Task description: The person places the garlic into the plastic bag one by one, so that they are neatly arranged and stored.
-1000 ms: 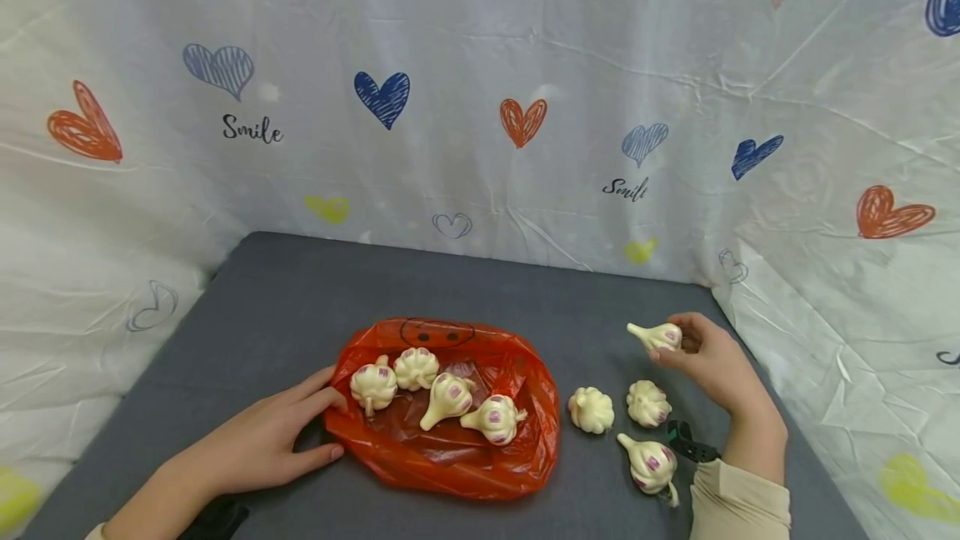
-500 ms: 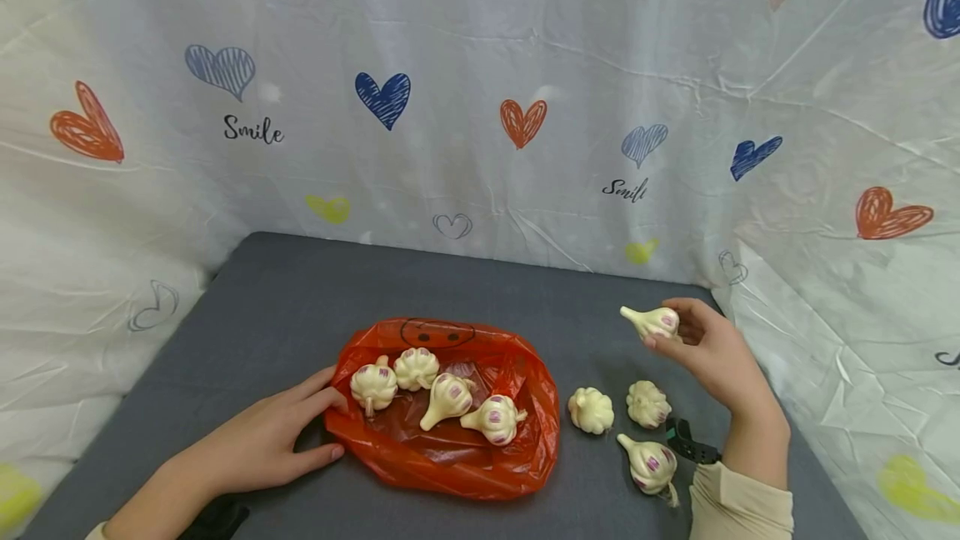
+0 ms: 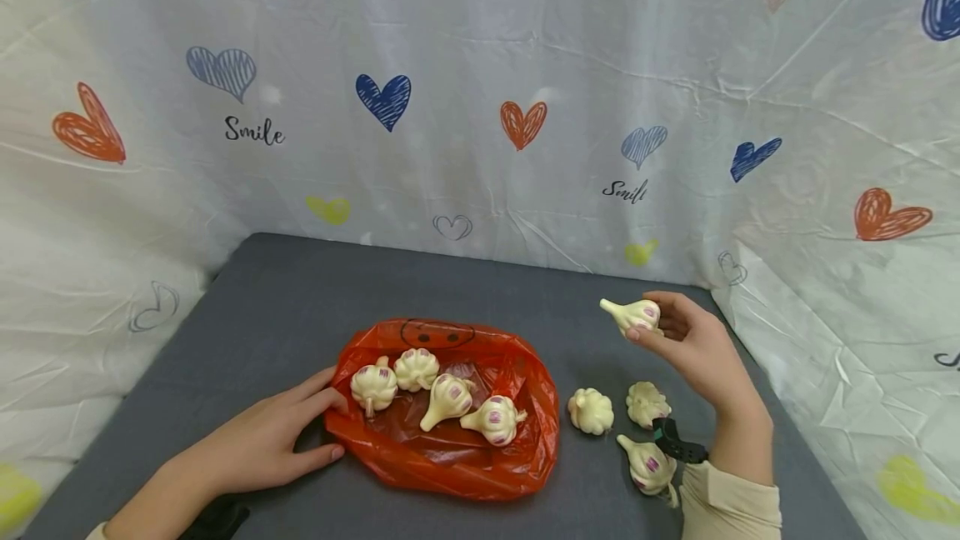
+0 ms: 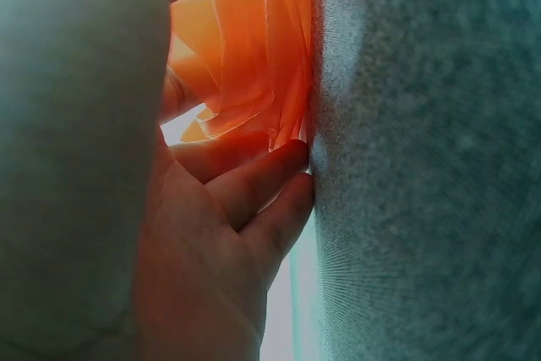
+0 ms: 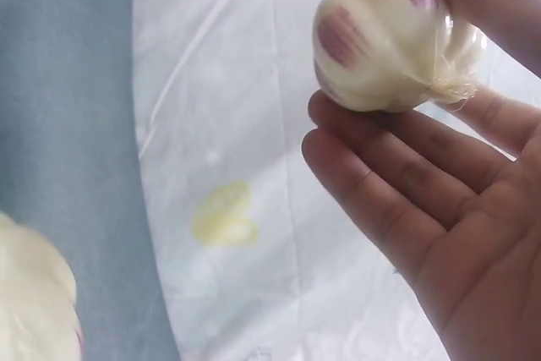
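Observation:
Held up above the table, a garlic bulb (image 3: 637,317) is pinched between the thumb and fingers of my right hand (image 3: 693,344). Its long stem points left. In the right wrist view, purple patches show on the same bulb (image 5: 380,40), and the lower fingers of the hand stretch out beneath it. My left hand (image 3: 277,436) rests at the left side of a red plastic bag (image 3: 450,473), its fairly straight fingers touching the rim. Several garlic bulbs (image 3: 450,398) lie in the open bag. The left wrist view shows loose fingers (image 4: 262,188) against the bag's orange-lit side.
To the right of the bag, three bulbs lie on the table: one garlic bulb (image 3: 591,411), another bulb (image 3: 647,403) and a long-stemmed bulb (image 3: 648,467) partly behind the right wrist strap (image 3: 678,442). A white curtain (image 3: 450,173) printed with hearts borders the dark grey table (image 3: 390,277).
My right hand has risen slightly and moved left with the garlic bulb. My left hand, the bag and the other bulbs stay in place.

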`<state>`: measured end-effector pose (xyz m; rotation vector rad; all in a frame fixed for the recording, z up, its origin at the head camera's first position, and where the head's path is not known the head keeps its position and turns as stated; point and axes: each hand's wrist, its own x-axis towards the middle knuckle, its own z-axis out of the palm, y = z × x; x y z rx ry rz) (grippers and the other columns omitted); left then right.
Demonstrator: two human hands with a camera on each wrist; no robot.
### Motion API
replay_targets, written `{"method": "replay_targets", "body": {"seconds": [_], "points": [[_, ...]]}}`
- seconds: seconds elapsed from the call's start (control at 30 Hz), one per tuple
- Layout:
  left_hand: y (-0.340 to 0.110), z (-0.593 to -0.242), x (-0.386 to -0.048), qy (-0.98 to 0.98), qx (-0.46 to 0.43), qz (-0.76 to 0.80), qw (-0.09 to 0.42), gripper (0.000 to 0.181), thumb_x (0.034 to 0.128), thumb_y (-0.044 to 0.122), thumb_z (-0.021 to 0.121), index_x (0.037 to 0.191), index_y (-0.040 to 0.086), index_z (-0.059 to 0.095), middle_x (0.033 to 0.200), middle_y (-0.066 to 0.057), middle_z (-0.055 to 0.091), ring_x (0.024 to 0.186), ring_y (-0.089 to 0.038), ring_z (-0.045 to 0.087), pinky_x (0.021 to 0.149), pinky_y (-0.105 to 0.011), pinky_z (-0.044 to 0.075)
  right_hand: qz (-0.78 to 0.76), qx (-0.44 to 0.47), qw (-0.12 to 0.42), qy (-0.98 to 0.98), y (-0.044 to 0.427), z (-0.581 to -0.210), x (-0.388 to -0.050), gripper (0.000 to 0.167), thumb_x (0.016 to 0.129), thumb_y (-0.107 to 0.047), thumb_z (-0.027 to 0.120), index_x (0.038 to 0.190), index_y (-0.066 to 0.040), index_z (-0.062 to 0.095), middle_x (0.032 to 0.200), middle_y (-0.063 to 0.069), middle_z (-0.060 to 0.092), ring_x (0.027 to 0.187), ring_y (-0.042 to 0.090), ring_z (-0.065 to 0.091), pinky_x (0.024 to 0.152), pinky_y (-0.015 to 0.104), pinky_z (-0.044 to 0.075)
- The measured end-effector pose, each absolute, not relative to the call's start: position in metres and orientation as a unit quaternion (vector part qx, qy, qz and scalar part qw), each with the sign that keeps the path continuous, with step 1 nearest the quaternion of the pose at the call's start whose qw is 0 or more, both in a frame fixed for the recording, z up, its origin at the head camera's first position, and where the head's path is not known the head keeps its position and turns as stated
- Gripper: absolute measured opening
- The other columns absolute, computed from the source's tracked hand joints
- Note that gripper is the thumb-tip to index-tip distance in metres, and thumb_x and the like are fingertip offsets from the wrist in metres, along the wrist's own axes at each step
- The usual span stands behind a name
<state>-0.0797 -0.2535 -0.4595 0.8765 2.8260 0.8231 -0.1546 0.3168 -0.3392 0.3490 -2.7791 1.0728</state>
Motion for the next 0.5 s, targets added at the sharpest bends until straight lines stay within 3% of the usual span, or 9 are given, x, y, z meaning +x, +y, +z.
{"method": "replay_targets", "body": {"seconds": [0.17,0.5], "points": [[-0.253,-0.461,-0.080,0.918,0.288,0.271,0.035,0.031,0.1017,0.067,0.067,0.126,0.050,0.057,0.172,-0.009,0.039,0.145,-0.034,0.057,0.104,-0.056,0.057,0.377,0.138,0.069,-0.913,0.305,-0.340,-0.159,0.061,0.100,-0.031,0.085,0.152,-0.010,0.060,0.138,0.010,0.069,0.113,0.003,0.068,0.091,0.015,0.054],[-0.254,-0.462,-0.079,0.915,0.293,0.276,0.031,0.031,0.1021,0.065,0.068,0.127,0.050,0.057,0.172,-0.007,0.039,0.145,-0.033,0.057,0.104,-0.055,0.056,0.382,0.146,0.073,-0.909,0.287,-0.337,-0.157,0.063,0.100,-0.032,0.085,0.155,-0.014,0.060,0.137,0.008,0.070,0.115,0.010,0.069,0.092,0.015,0.054]]}}
